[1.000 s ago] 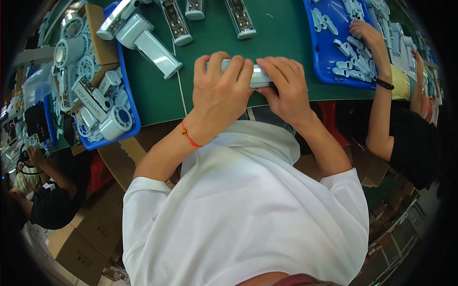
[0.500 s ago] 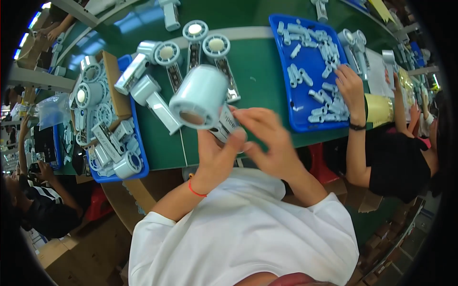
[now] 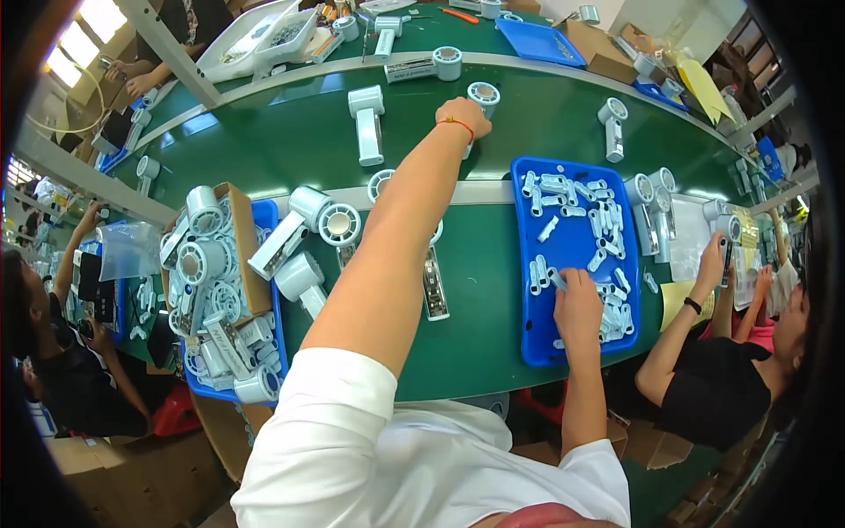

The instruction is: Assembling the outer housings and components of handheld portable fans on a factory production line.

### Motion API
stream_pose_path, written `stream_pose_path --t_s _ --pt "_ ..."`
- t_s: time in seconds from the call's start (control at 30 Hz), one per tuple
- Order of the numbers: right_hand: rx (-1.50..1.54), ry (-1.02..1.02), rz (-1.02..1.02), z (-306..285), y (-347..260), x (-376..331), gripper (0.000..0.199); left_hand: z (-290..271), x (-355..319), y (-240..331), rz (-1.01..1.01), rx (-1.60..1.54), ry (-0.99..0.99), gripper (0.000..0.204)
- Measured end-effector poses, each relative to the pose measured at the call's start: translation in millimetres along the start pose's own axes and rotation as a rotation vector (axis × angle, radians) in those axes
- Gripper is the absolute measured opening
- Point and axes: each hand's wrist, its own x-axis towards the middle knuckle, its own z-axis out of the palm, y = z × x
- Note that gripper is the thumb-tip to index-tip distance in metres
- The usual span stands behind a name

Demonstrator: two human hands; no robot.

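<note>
Stretched far forward, my left hand [image 3: 465,118] is closed around a light-blue handheld fan [image 3: 483,94] on the green belt strip beyond the bench edge. Its round grille shows above my fingers; most of its handle is hidden behind my hand. My right hand [image 3: 579,306] reaches over the blue tray [image 3: 526,255], fingertips pinched on a small light-blue plastic part [image 3: 557,280]. Several similar parts [image 3: 606,220] lie scattered in that tray. My left forearm partly covers a few fans on the bench, one with its circuit board [image 3: 434,282] exposed in the handle.
At left, another blue tray [image 3: 280,321] and a cardboard box [image 3: 249,251] hold fan bodies and rings. More fans [image 3: 367,123] lie along the strip. At right, a co-worker's hand [image 3: 711,264] holds a fan near upright ones [image 3: 644,216]. A metal post [image 3: 172,57] rises at left.
My left hand has gone from before my chest to the far strip with the fan. My right hand has left the fan and moved right, into the blue tray. The view has tilted up.
</note>
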Motion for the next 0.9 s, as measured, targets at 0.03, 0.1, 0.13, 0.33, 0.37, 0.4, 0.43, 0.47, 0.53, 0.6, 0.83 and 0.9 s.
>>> stream_pose_path --t_s 0.03,0.1,0.13,0.33,0.37,0.4,0.43,0.47,0.53,0.6,0.83,0.9 --pt "0.004 0.028 0.003 2 -1 4 0.033 4 9 -3 0.032 0.009 -0.062 0.049" --pt "-0.018 -0.025 0.009 -13 -11 18 0.032 -12 10 3 0.110 0.156 -0.076 0.060" --pt "-0.014 -0.034 0.006 -14 -12 26 0.032 -23 13 -4 0.087 0.186 0.041 0.063" --pt "0.084 -0.084 0.043 -10 4 36 0.034 -56 -8 -85 -0.169 0.482 -0.109 0.073" --pt "0.087 -0.094 0.035 -11 2 38 0.034 -46 -17 -93 -0.175 0.495 -0.104 0.073" --pt "0.160 -0.029 0.020 -12 -1 42 0.033 -39 -20 -98 -0.193 0.403 -0.096 0.066" --pt "0.233 0.037 0.006 -14 -5 45 0.033 -38 -20 -103 -0.200 0.403 -0.101 0.066" --pt "0.299 0.028 0.025 -25 -22 50 0.031 -39 -20 -111 -0.256 0.276 -0.040 0.061" --pt "0.413 0.041 -0.023 -26 -26 51 0.029 -40 -24 -109 -0.294 0.145 0.012 0.056" --pt "0.597 0.071 -0.083 -24 -28 49 0.024 -57 -37 -89 -0.212 -0.452 -0.130 0.050" --pt "0.762 0.145 -0.167 -17 -30 35 0.014 -39 -128 8 0.063 -0.545 -0.654 0.053" --pt "0.762 0.155 -0.189 -21 -26 39 0.015 -34 -122 12 0.057 -0.388 -0.729 0.050"
